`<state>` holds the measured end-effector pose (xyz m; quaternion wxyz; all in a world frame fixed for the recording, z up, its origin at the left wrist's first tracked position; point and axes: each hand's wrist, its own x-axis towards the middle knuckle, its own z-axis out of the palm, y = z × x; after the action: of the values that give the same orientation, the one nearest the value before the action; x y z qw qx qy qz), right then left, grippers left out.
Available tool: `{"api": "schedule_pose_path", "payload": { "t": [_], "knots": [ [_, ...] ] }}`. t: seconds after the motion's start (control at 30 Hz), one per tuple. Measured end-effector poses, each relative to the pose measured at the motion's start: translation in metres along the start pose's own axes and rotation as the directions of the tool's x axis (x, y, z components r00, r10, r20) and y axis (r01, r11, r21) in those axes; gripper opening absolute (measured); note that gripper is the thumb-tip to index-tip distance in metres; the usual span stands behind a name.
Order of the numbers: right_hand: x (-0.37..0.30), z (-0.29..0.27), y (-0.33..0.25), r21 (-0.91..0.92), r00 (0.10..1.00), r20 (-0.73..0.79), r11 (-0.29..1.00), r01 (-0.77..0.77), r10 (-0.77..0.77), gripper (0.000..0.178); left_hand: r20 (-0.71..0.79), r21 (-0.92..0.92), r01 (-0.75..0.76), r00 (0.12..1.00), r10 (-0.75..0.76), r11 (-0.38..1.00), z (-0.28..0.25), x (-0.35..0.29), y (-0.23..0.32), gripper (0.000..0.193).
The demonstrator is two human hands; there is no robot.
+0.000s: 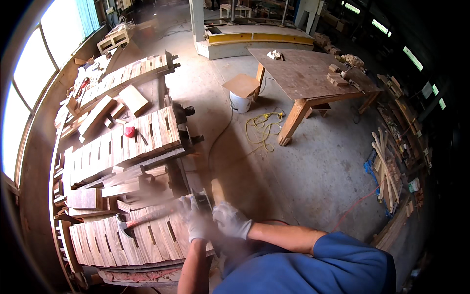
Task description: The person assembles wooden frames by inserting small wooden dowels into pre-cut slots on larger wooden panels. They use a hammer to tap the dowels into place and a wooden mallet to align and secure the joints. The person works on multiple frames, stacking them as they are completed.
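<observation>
Both my hands wear pale grey gloves and are close together at the right end of the nearest row of slotted wooden boards [152, 240]. My right hand [231, 220] is closed around a light wooden piece [218, 190] that points away from me. My left hand [197, 223] is beside the dark metal clamp end [202, 200]; motion smears its fingers, so its grip is unclear. A claw hammer [123, 225] lies on the boards, its handle stretching toward my left hand.
Behind are a middle row of slotted boards [117, 147] carrying a red tape measure [129, 132], and loose wood blocks [84, 199]. To the right stands a wooden table [308, 73]. A yellow cord [259, 128] and a white bucket [240, 103] are on the floor.
</observation>
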<state>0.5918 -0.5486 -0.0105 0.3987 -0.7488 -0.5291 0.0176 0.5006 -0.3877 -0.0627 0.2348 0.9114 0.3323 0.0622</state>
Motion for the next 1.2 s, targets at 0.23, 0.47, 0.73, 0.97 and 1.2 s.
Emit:
{"api": "schedule_pose_path", "payload": {
  "t": [0.23,0.47,0.73,0.97,1.2],
  "knots": [
    [0.082,-0.024,0.023,0.127,0.982,0.113,0.978,-0.165,0.151,0.007,-0.029,-0.037,-0.009,1.0,0.008,0.999,0.012,0.001,-0.007,0.077],
    [0.14,-0.023,0.049,0.029,0.987,0.053,0.988,-0.151,0.15,0.012,-0.006,-0.056,0.011,1.0,-0.012,0.998,-0.002,0.001,0.003,0.08],
    [0.138,0.015,0.027,-0.706,0.997,0.047,0.708,-0.01,0.06,0.014,-0.046,-0.09,-0.02,0.999,0.016,0.996,-0.01,0.005,0.009,0.069],
    [0.143,0.01,0.022,-0.504,0.961,0.014,0.832,-0.231,0.275,0.046,-0.082,-0.171,-0.036,0.996,0.022,0.985,-0.041,0.035,0.029,0.068],
    [0.14,0.018,0.033,-0.408,0.969,-0.017,0.883,-0.231,0.246,0.043,0.024,0.07,-0.126,0.992,0.125,0.99,-0.015,0.066,0.016,0.057]
  ]
}}
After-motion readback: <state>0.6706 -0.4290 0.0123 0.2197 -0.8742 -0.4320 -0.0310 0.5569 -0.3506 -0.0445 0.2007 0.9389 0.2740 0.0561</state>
